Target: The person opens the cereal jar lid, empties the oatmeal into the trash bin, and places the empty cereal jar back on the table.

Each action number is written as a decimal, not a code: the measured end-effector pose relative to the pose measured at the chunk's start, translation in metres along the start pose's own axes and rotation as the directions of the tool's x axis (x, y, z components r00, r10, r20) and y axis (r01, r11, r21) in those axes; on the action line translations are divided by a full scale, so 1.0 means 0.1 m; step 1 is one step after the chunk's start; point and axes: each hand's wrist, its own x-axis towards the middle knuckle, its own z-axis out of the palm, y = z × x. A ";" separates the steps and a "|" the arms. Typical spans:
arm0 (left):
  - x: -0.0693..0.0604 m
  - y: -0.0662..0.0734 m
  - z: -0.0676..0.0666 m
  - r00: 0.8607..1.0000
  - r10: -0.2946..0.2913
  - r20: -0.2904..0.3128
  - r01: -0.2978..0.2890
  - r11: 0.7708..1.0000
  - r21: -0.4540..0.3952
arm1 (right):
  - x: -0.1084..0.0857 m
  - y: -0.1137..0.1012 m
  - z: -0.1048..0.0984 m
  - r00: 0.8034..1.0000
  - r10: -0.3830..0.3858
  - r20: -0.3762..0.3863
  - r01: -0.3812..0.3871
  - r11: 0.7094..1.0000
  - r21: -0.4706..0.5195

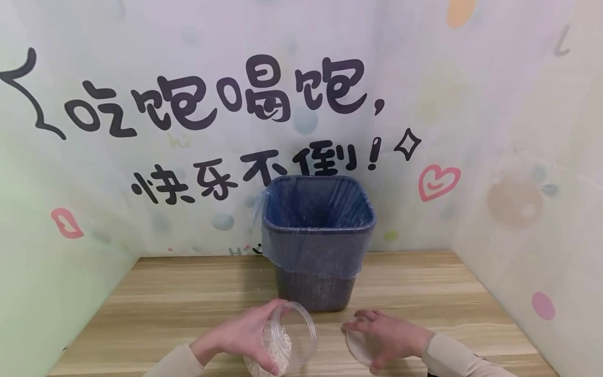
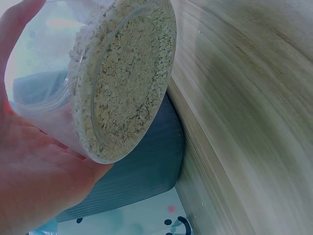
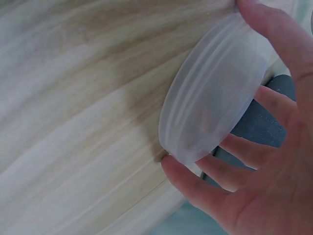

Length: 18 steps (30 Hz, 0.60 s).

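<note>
My left hand grips a clear plastic jar tilted on its side, its mouth facing right. Pale flakes cover the jar's bottom in the left wrist view and lie heaped toward its lower side. At the right, my right hand holds a round translucent lid by its rim, thumb on one side and fingers on the other. The lid is low over the tabletop, apart from the jar; whether it touches the wood I cannot tell.
A dark blue bin lined with a thin translucent bag stands upright on the wooden table, just beyond both hands. Behind it rises a printed wall sheet with large black characters. Pale side panels flank the table.
</note>
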 end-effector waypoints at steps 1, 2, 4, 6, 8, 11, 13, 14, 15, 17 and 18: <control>0.00 0.00 0.00 1.000 -0.001 0.000 0.001 1.000 0.006 | -0.01 0.01 0.01 1.000 0.001 -0.001 -0.001 1.000 0.002; -0.01 0.00 0.00 1.000 -0.003 -0.001 0.003 1.000 0.009 | -0.01 0.02 0.01 1.000 0.005 0.004 -0.005 1.000 0.007; -0.02 0.00 0.00 1.000 -0.005 -0.003 0.005 1.000 0.023 | -0.02 0.03 0.02 1.000 0.006 0.008 -0.006 1.000 0.020; -0.03 -0.01 0.00 1.000 -0.009 -0.006 0.009 0.999 0.033 | -0.02 0.04 0.01 1.000 0.001 0.008 -0.001 0.999 0.035; -0.04 -0.01 0.00 1.000 -0.008 -0.011 0.008 0.999 0.038 | -0.02 0.04 0.00 1.000 0.001 0.012 -0.002 0.998 0.056; -0.05 -0.02 0.00 1.000 -0.001 -0.016 0.002 0.999 0.032 | -0.03 0.04 -0.01 1.000 -0.005 0.002 0.005 0.998 0.055; -0.06 -0.02 -0.01 1.000 0.007 -0.020 -0.006 1.000 0.022 | -0.02 0.03 -0.02 1.000 0.003 -0.013 -0.002 0.999 0.043; -0.07 -0.03 -0.01 1.000 0.010 -0.022 -0.010 1.000 0.018 | -0.02 0.03 -0.03 1.000 0.009 -0.021 -0.008 0.999 0.039; -0.08 -0.04 -0.01 1.000 0.016 -0.025 -0.016 1.000 0.019 | -0.02 0.03 -0.04 0.999 0.018 -0.030 -0.017 0.999 0.041; -0.09 -0.06 -0.01 0.999 0.026 -0.030 -0.025 1.000 0.016 | -0.02 0.04 -0.08 0.998 0.027 -0.064 -0.024 0.998 0.052; -0.10 -0.07 -0.01 0.999 0.027 -0.033 -0.027 1.000 0.013 | -0.02 0.05 -0.09 0.997 0.025 -0.079 -0.020 0.998 0.065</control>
